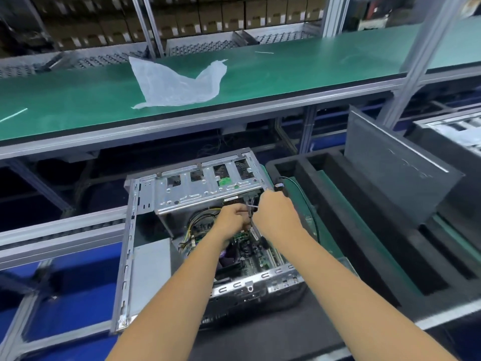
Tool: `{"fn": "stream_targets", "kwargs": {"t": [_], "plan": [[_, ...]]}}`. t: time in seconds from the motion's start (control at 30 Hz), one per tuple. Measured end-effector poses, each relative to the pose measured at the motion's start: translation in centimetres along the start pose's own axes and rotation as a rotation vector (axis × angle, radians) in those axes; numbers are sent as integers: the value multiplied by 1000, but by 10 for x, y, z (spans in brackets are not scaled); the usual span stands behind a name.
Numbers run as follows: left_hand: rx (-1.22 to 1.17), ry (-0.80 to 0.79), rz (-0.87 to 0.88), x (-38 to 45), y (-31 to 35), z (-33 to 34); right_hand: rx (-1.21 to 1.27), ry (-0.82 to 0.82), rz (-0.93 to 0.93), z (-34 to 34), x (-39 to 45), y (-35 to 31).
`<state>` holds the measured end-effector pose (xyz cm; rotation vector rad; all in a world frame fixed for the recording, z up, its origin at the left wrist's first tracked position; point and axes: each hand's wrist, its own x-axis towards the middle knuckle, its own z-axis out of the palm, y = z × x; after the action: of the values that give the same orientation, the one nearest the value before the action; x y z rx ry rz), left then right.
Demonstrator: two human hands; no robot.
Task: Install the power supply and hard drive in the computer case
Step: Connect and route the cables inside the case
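The left hand point(235, 217) is curled around thin cables point(250, 212) just under the drive cage point(205, 188), and the right hand point(276, 212) pinches the same bundle from the other side, both deep in the open computer case point(156, 256) standing on the dark counter point(299, 332). A hard tug could strain a connector or drag a wire across the cage's sheet-metal edge. Beneath the hands, the motherboard point(250, 256) risks a knuckle knock. The yellow-and-black wires point(194, 225) at the left could snag.
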<state>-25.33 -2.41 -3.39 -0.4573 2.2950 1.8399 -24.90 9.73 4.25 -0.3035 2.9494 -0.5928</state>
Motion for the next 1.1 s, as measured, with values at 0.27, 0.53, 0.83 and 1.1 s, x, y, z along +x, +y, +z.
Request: {"fn": "stream_targets", "kwargs": {"t": [0.27, 0.53, 0.83, 1.1], "plan": [[38, -91, 64, 0, -2, -1, -195, -212, -14, 45, 3, -4], [225, -190, 125, 2, -4, -2, 13, -186, 66, 54, 12, 4], [614, -116, 239, 2, -9, -4, 91, -116, 15, 53, 6, 6], [642, 121, 285, -7, -3, -18, -33, 13, -74, 45, -5, 8]]}}
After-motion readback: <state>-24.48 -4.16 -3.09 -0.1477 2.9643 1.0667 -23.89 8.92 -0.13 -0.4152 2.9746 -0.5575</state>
